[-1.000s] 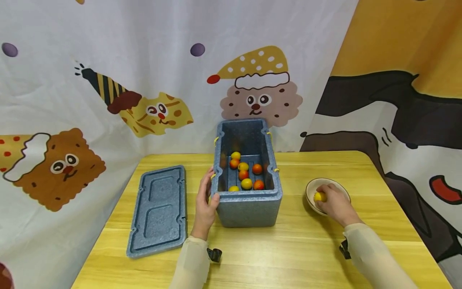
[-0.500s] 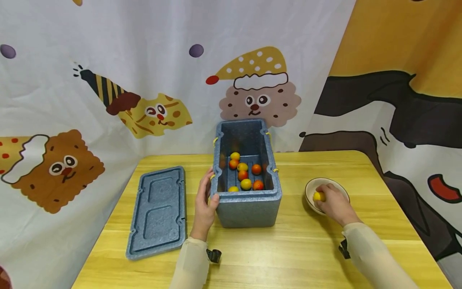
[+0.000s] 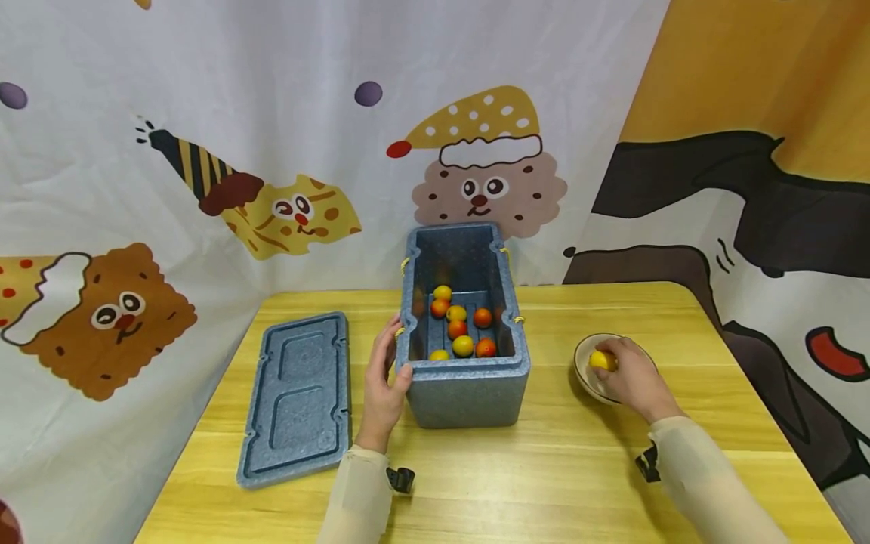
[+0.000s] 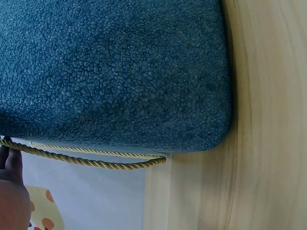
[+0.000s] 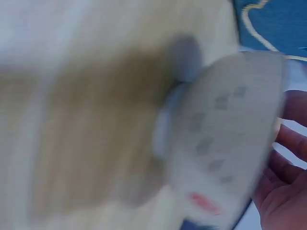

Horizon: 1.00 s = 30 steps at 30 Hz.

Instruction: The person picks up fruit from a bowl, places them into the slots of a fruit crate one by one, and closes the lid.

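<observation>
A blue-grey foam box [image 3: 469,397] stands lidless on the table, with several small yellow and orange-red round fruits [image 3: 462,346] inside. My left hand [image 3: 386,397] rests against its front left corner, thumb by the rim and fingers along the side. In the left wrist view, a hand is partly visible beside the box's twisted gold cord [image 4: 96,163]. Over a cream bowl [image 3: 588,381] to the right, my right hand [image 3: 635,378] pinches a small yellow fruit [image 3: 603,361]. The right wrist view shows the bowl's outside [image 5: 220,134] blurred, with fingers beyond its rim; the bowl's inside is hidden there.
The box's flat lid [image 3: 299,400] lies on the wooden table [image 3: 476,483] to the left of the box. A printed cloth [image 3: 299,75] with cartoon figures hangs right behind the table. Yellow cord loops [image 3: 519,320] show on the box's sides.
The right hand has shifted slightly, and more of the yellow fruit shows between its fingers, a little higher up. The left hand and the box stay in place.
</observation>
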Each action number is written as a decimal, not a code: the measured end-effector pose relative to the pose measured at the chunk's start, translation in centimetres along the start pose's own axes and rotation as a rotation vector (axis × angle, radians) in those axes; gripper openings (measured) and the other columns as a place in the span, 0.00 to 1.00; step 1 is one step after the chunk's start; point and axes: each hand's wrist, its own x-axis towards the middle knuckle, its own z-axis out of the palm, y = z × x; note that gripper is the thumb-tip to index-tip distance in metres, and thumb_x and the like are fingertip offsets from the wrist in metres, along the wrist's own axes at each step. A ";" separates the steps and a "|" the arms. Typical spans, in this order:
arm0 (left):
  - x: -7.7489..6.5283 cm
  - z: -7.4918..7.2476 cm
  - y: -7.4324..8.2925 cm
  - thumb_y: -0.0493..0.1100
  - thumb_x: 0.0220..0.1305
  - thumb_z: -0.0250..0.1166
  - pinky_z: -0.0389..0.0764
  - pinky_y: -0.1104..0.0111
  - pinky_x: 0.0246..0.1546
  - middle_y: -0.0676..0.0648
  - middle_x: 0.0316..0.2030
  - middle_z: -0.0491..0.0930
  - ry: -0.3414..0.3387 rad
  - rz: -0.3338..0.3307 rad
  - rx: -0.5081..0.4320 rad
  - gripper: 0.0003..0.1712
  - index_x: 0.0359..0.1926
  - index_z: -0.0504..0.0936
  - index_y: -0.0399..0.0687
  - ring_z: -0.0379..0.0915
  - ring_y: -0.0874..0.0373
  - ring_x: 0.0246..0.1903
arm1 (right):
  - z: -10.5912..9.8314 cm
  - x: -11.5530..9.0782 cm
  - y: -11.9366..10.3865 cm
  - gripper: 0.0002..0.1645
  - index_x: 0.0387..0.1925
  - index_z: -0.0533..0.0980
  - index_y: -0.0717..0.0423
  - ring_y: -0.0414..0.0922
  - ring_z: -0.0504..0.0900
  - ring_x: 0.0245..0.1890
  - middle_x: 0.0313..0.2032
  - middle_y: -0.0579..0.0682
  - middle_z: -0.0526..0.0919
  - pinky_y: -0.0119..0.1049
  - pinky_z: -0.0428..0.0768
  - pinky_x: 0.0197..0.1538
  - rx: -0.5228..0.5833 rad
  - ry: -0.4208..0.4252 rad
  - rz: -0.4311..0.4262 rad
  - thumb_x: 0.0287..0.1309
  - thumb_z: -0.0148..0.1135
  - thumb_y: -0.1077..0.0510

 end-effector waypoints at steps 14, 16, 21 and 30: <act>0.1 0.4 0.1 0.45 0.69 0.57 0.56 0.59 0.68 0.26 0.66 0.60 0.029 0.026 0.013 0.33 0.66 0.64 0.23 0.55 0.33 0.67 | -3.9 1.4 -7.0 0.24 0.58 0.73 0.66 0.56 0.74 0.51 0.50 0.58 0.74 0.55 0.75 0.55 0.189 0.111 -0.077 0.63 0.65 0.61; 0.1 0.5 0.1 0.44 0.69 0.57 0.56 0.59 0.68 0.26 0.66 0.60 0.033 0.029 0.011 0.34 0.66 0.63 0.23 0.55 0.33 0.66 | -4.4 1.4 -8.2 0.24 0.58 0.73 0.65 0.55 0.74 0.52 0.51 0.57 0.74 0.54 0.75 0.55 0.211 0.115 -0.087 0.63 0.65 0.59; 0.2 0.7 0.0 0.43 0.69 0.57 0.57 0.60 0.68 0.25 0.65 0.61 0.042 0.042 0.006 0.33 0.66 0.63 0.22 0.55 0.32 0.66 | -5.5 1.6 -11.3 0.25 0.58 0.75 0.62 0.53 0.74 0.52 0.51 0.55 0.75 0.54 0.75 0.56 0.275 0.144 -0.136 0.63 0.67 0.57; -0.2 0.4 -0.1 0.42 0.68 0.57 0.57 0.59 0.68 0.26 0.65 0.61 0.035 0.030 0.004 0.33 0.67 0.63 0.23 0.55 0.34 0.66 | -5.2 2.6 -15.3 0.22 0.55 0.77 0.59 0.46 0.77 0.49 0.49 0.49 0.76 0.47 0.79 0.53 0.327 0.155 -0.281 0.59 0.69 0.61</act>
